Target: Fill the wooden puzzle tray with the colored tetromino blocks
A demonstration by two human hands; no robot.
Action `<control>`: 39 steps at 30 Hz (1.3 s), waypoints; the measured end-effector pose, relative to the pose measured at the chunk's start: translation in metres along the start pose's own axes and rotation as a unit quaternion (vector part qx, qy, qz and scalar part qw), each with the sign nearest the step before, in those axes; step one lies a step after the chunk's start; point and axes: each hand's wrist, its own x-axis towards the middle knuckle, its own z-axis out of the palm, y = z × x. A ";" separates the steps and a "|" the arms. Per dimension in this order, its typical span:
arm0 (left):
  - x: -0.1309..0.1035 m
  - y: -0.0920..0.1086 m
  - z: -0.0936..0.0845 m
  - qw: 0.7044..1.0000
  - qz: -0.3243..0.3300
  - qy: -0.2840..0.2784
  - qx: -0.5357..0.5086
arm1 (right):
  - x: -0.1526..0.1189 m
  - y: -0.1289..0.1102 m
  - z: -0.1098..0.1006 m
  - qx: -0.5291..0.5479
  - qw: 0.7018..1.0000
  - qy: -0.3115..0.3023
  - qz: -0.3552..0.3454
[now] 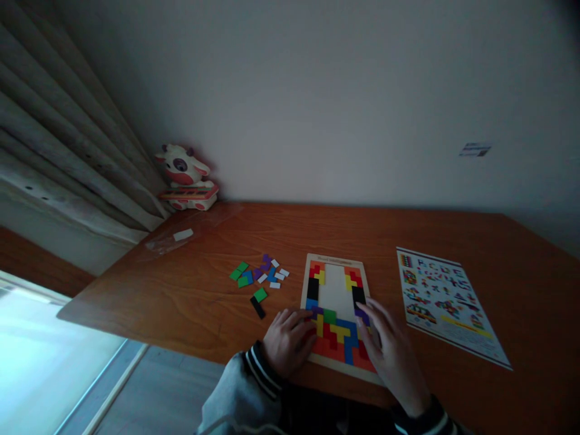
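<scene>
A wooden puzzle board [335, 260] lies on the table in front of me, its lower part and both sides filled with coloured block pieces and a bare strip in its upper middle. My left hand [289, 341] rests over the board's lower left edge, fingers slightly bent, with no piece visible in it. My right hand [392, 347] is at the right edge, thumb and fingers apart. Its fingertips are at a purple piece [361, 315], just below a black piece [358, 295]; whether they press on it is hard to see. A green piece [330, 316] sits mid-board.
Left of the board lie loose green, blue, purple and white pieces, with a black piece [258, 307] nearest me. A printed pattern sheet [446, 302] lies to the right. At the back left stand a cow toy [188, 178] and a clear plastic bag [165, 243] on the wooden table [281, 226].
</scene>
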 end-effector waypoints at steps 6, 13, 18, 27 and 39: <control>-0.009 0.006 -0.002 1.000 0.001 -0.002 0.006 | -0.025 0.019 0.002 0.013 1.000 -0.025 0.006; -0.019 -0.031 -0.030 0.993 -0.062 0.061 0.084 | -0.025 0.019 0.002 0.008 0.999 -0.025 -0.023; -0.020 -0.073 -0.053 0.966 -0.164 0.058 0.191 | -0.026 0.024 0.004 0.003 0.999 -0.036 -0.016; -0.014 -0.088 -0.054 0.970 -0.199 0.044 0.133 | -0.025 0.026 0.002 0.004 0.999 -0.043 -0.010; -0.028 -0.144 -0.095 0.971 -0.175 0.047 0.157 | -0.025 0.026 0.002 -0.007 0.999 -0.044 0.005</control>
